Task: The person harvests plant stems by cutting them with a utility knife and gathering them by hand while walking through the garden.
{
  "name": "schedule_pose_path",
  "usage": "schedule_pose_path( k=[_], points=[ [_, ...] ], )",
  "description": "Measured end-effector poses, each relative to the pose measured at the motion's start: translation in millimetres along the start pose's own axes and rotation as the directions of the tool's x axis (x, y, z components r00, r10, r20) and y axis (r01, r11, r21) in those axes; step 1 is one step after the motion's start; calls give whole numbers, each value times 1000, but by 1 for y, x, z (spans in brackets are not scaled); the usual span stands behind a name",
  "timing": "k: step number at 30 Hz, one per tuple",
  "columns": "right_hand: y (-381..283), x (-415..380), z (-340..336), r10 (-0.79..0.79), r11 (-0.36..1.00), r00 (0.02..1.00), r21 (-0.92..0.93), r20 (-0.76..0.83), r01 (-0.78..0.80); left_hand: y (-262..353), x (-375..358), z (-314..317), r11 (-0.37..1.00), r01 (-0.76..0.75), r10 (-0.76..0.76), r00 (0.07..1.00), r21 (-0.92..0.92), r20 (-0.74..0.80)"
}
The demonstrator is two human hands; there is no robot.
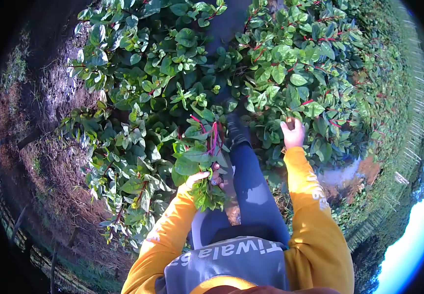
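Observation:
My left hand (pixel 203 178) is closed around a bunch of leafy cuttings (pixel 196 151) with broad green leaves and red-purple stems. The stems point up and away from me, and some leaves hang below the fist. My right hand (pixel 293 133) reaches into the lower edge of the right-hand plants (pixel 297 73). Its fingers are curled, and a small brownish bit shows at the fingertips, too small to name. Leaves surround that hand and a red stem (pixel 308 102) sticks out just above it.
More leafy plants (pixel 138 73) grow in a row on the left. Between the rows runs a narrow shaded path (pixel 226 24), where my leg (pixel 253 181) stands. Dry brown ground (pixel 69 166) lies far left. Thin pale stakes (pixel 418 93) line the field's right side.

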State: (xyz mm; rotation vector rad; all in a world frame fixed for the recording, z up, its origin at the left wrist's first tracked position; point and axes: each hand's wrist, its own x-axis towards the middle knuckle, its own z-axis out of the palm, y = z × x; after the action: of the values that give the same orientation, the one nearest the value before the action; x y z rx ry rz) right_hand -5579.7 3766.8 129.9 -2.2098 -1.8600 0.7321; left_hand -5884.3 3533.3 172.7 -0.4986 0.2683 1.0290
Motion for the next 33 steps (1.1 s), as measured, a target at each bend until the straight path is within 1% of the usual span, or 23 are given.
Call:
schedule_pose_path(
  k=[1, 3, 5, 7, 9, 11, 12, 13, 15, 16, 17, 18, 19, 20, 21, 23, 24, 27, 28, 30, 31, 32, 33],
  points=[
    [-49, 17, -13, -129, 984, 973, 100, -191, 150, 1, -1, -1, 999, -45, 44, 997, -27, -63],
    [-99, 60, -36, -220, 971, 917, 17, -332, 239, 6, 4, 5, 995, -94, 95, 992, 17, -80],
    [-136, 109, -53, -331, 933, 822, -27, -463, 360, 15, 14, 2, 1000, -29, 29, 986, 5, -162],
    [-157, 155, -61, -388, 915, 806, -83, -447, 394, 27, 32, 18, 1000, -6, 9, 987, 15, -162],
    [-149, 201, -51, -396, 917, 849, -98, -349, 387, 38, 55, 27, 1000, 22, -18, 985, 22, -169],
    [-134, 228, -34, -246, 969, 961, -49, -126, 242, 47, 84, 26, 990, 140, -137, 974, 3, -180],
    [-139, 215, -33, -302, 953, 948, -3, -102, 304, 49, 100, 26, 980, 165, -180, 975, -114, -133],
    [-150, 184, -34, -357, 931, 931, 46, -80, 361, 52, 116, 32, 977, 183, -198, 971, -111, -138],
    [-161, 128, -43, -354, 895, 913, 355, 200, 270, 61, 155, 46, 942, 311, -318, 947, -124, -38],
    [-166, 106, -53, -411, 891, 850, 345, 330, 296, 58, 174, 49, 969, 242, -248, 957, -52, -153],
    [-153, 87, -51, -442, 878, 803, 378, 400, 295, 59, 191, 61, 949, 290, -306, 942, -128, -137],
    [-151, 71, -57, -385, 890, 785, 420, 486, 178, 60, 204, 73, 945, 308, -323, 929, -109, -181],
    [-130, 63, -49, -436, 870, 757, 443, 487, 216, 64, 218, 81, 941, 326, -338, 914, -91, -225],
    [-121, 57, -52, -349, 907, 757, 401, 552, 126, 71, 238, 38, 922, 373, -325, 893, 105, -312],
    [-115, 56, -54, -315, 921, 763, 376, 565, 102, 75, 252, 52, 817, 535, -553, 833, -214, -29],
    [-100, 57, -57, -320, 926, 741, 361, 590, 113, 71, 278, 84, 894, 444, -448, 869, -68, -211],
    [-101, 59, -59, -297, 933, 743, 347, 600, 93, 67, 293, 68, 902, 425, -430, 859, -82, -279],
    [-102, 76, -67, -357, 907, 693, 409, 626, 98, 61, 319, 73, 900, 430, -429, 839, -75, -334],
    [-101, 87, -70, -376, 883, 641, 469, 670, 28, 64, 324, 56, 891, 453, -423, 811, -23, -405],
    [-98, 117, -80, -146, 912, 648, 355, 747, -203, 58, 334, 44, 902, 426, -425, 845, -71, -326],
    [-85, 129, -71, -44, 921, 806, 336, 590, -195, 60, 334, 44, 898, 433, -435, 855, -73, -282],
    [-66, 144, -59, 39, 912, 929, 367, 368, -183, 67, 329, 88, 936, 352, -331, 864, -15, -379],
    [-71, 170, -67, 219, 975, 909, -56, 354, -214, 63, 328, 49, 895, 428, -445, 849, -123, -286]
  ],
)
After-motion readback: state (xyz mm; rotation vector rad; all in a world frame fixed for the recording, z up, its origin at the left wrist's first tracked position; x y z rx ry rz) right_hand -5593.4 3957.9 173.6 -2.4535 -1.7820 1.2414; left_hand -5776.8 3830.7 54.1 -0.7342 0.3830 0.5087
